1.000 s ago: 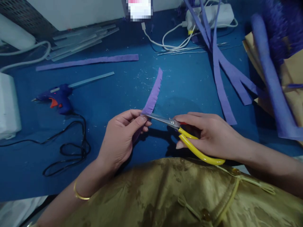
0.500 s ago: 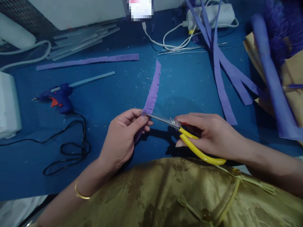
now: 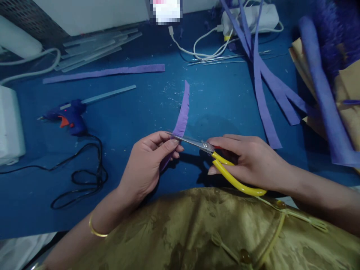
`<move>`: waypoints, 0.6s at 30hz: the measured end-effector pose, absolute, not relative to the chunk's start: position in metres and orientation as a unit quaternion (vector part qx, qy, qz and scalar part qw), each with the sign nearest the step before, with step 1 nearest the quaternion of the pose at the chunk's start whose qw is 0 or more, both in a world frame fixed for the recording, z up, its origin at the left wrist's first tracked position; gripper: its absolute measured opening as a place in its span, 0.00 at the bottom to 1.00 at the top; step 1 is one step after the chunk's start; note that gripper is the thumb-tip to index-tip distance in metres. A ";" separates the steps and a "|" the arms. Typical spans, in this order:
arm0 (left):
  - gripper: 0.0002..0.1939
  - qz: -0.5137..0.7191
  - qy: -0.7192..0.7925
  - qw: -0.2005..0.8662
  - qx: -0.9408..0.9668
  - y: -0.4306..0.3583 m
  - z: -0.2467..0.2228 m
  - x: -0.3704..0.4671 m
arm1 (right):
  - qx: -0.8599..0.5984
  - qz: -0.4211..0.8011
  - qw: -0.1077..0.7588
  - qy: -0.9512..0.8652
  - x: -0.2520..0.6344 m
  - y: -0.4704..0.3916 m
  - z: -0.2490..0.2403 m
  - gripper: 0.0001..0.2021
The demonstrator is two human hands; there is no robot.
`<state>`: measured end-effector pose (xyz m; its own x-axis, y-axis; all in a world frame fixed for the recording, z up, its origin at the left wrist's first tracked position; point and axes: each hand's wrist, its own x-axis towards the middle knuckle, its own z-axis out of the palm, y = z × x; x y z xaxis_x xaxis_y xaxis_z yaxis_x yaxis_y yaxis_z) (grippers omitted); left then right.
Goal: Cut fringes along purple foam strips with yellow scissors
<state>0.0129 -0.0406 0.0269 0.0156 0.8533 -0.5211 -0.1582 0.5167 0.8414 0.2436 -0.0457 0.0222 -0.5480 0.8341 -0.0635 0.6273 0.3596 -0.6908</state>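
Note:
Between thumb and fingers, my left hand [image 3: 152, 159] pinches a purple strip [image 3: 183, 112]. The strip has fringe-like cuts along its right edge and stands up from the fingertips, curving slightly; its lower end hangs below the thumb. Yellow-handled scissors [image 3: 206, 145] are in my right hand [image 3: 250, 157], whose fingers wrap round the handles. The blades lie across the strip just above my left thumb, with their tips by the left fingertips.
A blue glue gun [image 3: 74, 116] with a black cord lies at the left, below another purple strip [image 3: 107, 72] and clear sticks [image 3: 92, 48]. Long purple strips [image 3: 260, 90], thin wires [image 3: 222, 60] and a power strip [image 3: 264, 18] lie at the back right, near brown paper [image 3: 348, 84].
The purple strip's upper end has come down a little toward my left hand. My left hand has shifted slightly to the right, and the scissors have moved very slightly left.

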 end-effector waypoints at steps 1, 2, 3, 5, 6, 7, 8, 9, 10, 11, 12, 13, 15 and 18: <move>0.05 0.390 0.583 0.647 0.297 -0.041 0.027 0.013 | -0.450 0.342 0.152 -0.811 0.244 -0.046 0.023 0.23; 0.05 0.390 0.584 0.648 0.295 -0.041 0.027 0.013 | -0.449 0.342 0.153 -0.811 0.244 -0.046 0.023 0.23; 0.05 0.389 0.584 0.649 0.293 -0.041 0.027 0.013 | -0.448 0.343 0.154 -0.811 0.244 -0.046 0.024 0.23; 0.05 0.389 0.585 0.651 0.286 -0.040 0.027 0.013 | -0.447 0.349 0.153 -0.809 0.244 -0.046 0.024 0.23; 0.06 0.390 0.586 0.651 0.283 -0.040 0.027 0.013 | -0.446 0.351 0.154 -0.808 0.244 -0.046 0.024 0.23; 0.06 0.391 0.587 0.651 0.280 -0.040 0.027 0.013 | -0.446 0.352 0.155 -0.808 0.244 -0.046 0.025 0.23; 0.05 0.392 0.588 0.650 0.279 -0.039 0.027 0.013 | -0.446 0.353 0.156 -0.807 0.244 -0.046 0.025 0.23; 0.05 0.391 0.589 0.650 0.278 -0.039 0.027 0.013 | -0.446 0.354 0.156 -0.807 0.244 -0.045 0.025 0.23; 0.05 0.391 0.589 0.651 0.278 -0.039 0.028 0.012 | -0.445 0.355 0.158 -0.807 0.244 -0.045 0.025 0.23; 0.05 0.390 0.587 0.653 0.278 -0.038 0.028 0.012 | -0.443 0.357 0.159 -0.807 0.244 -0.045 0.025 0.23; 0.05 0.389 0.583 0.658 0.276 -0.038 0.028 0.011 | -0.441 0.361 0.159 -0.806 0.244 -0.045 0.025 0.22; 0.05 0.388 0.577 0.666 0.270 -0.038 0.028 0.011 | -0.439 0.366 0.159 -0.805 0.244 -0.045 0.025 0.22; 0.05 0.386 0.557 0.690 0.255 -0.036 0.028 0.009 | -0.436 0.374 0.165 -0.802 0.244 -0.045 0.025 0.21; 0.05 0.384 0.534 0.714 0.240 -0.035 0.025 0.008 | -0.435 0.376 0.169 -0.801 0.244 -0.044 0.023 0.21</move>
